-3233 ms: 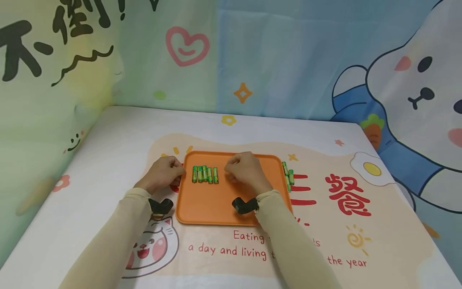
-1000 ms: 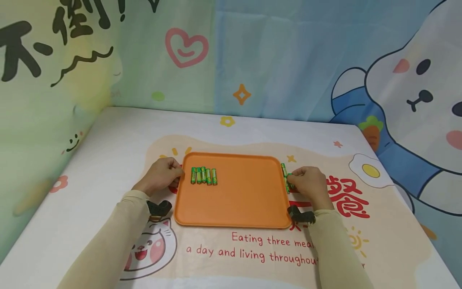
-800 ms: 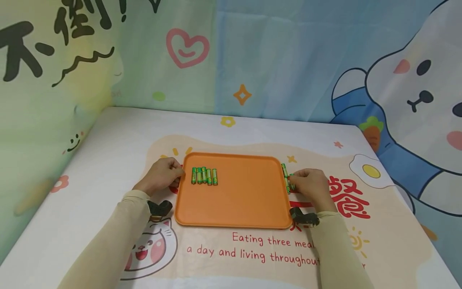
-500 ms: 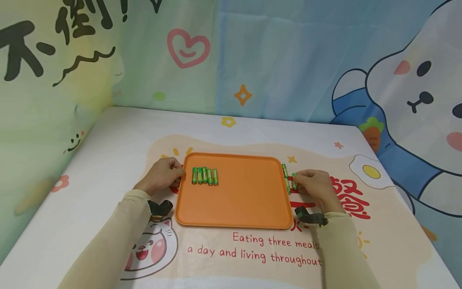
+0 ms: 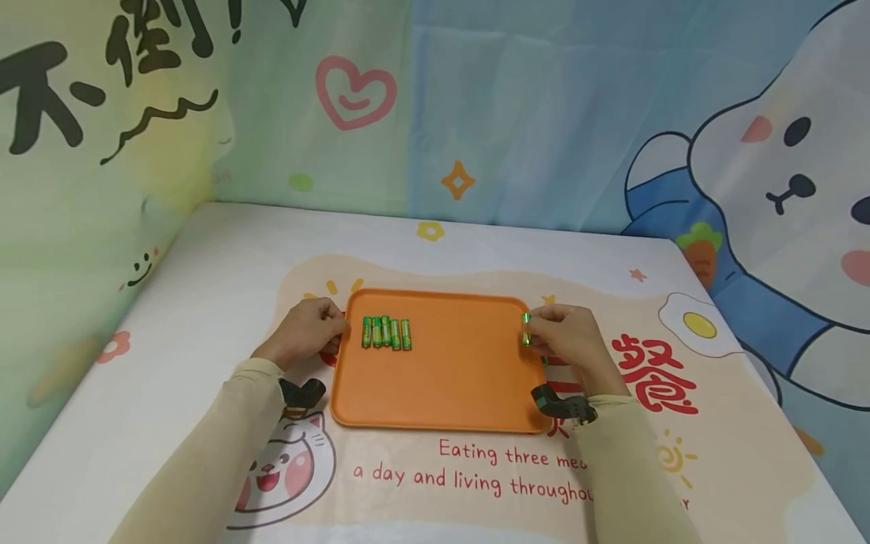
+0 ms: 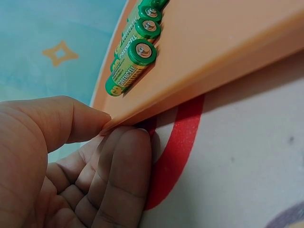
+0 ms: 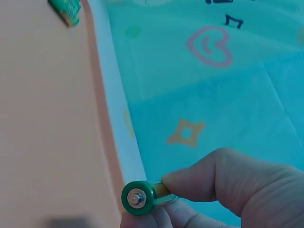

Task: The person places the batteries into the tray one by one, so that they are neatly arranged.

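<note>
An orange tray lies on the table, with several green batteries side by side in a row at its left end. My left hand pinches the tray's left rim, thumb on top and fingers below, as the left wrist view shows. Between thumb and fingers, my right hand holds one more green battery over the tray's right rim. In the right wrist view that battery's button end faces the camera. Beside the right rim, the end of another battery peeks out; my right hand hides the rest of that spot.
The tablecloth is printed with a cat face, a fried egg and red lettering. Behind the table hangs a cartoon curtain. Black wrist cameras sit on both sleeves.
My right hand has picked up a battery from beside the tray and moved it left, over the right rim. The left hand and the battery row have stayed put.
</note>
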The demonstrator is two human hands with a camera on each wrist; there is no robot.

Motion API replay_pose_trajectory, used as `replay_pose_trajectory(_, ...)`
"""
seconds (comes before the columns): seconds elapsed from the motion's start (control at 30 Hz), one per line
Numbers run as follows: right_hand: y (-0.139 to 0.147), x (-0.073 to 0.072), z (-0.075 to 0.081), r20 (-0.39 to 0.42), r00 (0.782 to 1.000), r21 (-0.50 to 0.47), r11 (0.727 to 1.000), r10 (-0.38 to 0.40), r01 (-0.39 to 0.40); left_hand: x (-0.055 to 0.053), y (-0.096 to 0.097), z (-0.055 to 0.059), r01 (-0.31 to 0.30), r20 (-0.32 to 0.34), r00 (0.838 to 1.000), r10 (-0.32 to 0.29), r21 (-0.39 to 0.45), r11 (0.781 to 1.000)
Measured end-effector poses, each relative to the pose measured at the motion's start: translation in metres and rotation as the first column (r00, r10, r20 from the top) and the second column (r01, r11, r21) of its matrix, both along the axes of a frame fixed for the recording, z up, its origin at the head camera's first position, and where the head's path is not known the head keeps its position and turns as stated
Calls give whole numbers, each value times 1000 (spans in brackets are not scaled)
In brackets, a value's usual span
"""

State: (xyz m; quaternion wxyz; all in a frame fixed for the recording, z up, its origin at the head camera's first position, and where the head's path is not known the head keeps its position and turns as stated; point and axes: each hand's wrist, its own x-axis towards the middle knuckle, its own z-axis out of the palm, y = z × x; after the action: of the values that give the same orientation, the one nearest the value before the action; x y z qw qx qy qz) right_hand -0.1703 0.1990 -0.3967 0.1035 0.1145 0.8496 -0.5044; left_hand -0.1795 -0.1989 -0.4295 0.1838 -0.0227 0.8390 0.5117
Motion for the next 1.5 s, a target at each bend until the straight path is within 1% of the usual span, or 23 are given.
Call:
replay_pose_trajectory(0.2,-25,-7,0,-19,998,-32,998,53,-54,1,0,-1,-3,12,1000,3,10,1000)
replay_pose_trajectory(0.3,-40,-11,-2,-18,997,-51,996,75,-76,1,0,-1,-5,8,1000,5,12,1000)
replay_pose_trajectory(0.5,-67,-18,-8,7,996,-80,993,87,-86,-1,-1,-2,-8,6,1000,8,8,1000)
replay_pose_trajectory(0.63,-79,-19,-10,27,996,-91,992,86,-83,-1,0,-2,-6,0,1000,6,-2,1000)
replay_pose_trajectory(0.83,-91,-18,-10,37,994,-137,986,100,-94,-1,-1,-2,-8,-2,1000,8,-16,1000)
replay_pose_trajectory(1.0,-99,-18,-11,37,992,-139,983,125,-118,0,-1,0,-13,-6,1000,13,-13,1000)
replay_pose_trajectory(1.17,-109,-19,-13,38,989,-138,981,140,-134,1,-1,1,-22,-29,999,21,-26,999)
replay_pose_trajectory(1.37,-116,-19,-15,16,988,-156,977,152,-148,2,2,1,-28,-62,998,23,-70,997)
replay_pose_trajectory(1.5,-119,-19,-18,13,988,-156,977,151,-147,4,5,4,-20,-95,995,9,-107,994)
